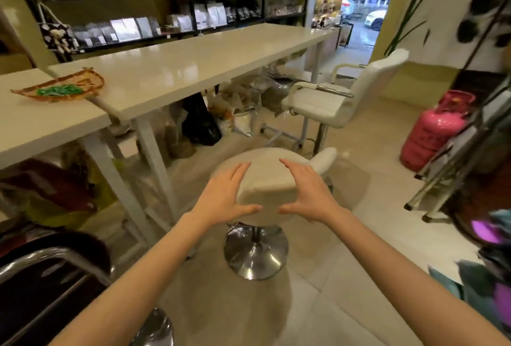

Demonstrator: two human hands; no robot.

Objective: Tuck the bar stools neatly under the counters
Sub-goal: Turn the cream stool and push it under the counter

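Note:
A white bar stool (269,171) with a low backrest and a chrome disc base (255,251) stands on the floor in front of me, out from the long white counter (193,60). My left hand (226,196) lies flat on the seat's left side, fingers straight. My right hand (307,190) lies flat on its right side, thumb pointing inward. A second white stool (340,96) with chrome armrests stands farther back, at the counter's right end. A dark stool (49,284) with a chrome frame is at the lower left, partly out of frame.
A shorter white counter (41,121) at left carries an orange leaf-shaped dish (63,88). Bags and sacks (201,121) fill the space under the long counter. A pink gas cylinder (434,129) and a metal rack (453,157) stand at right. Shelves line the back wall.

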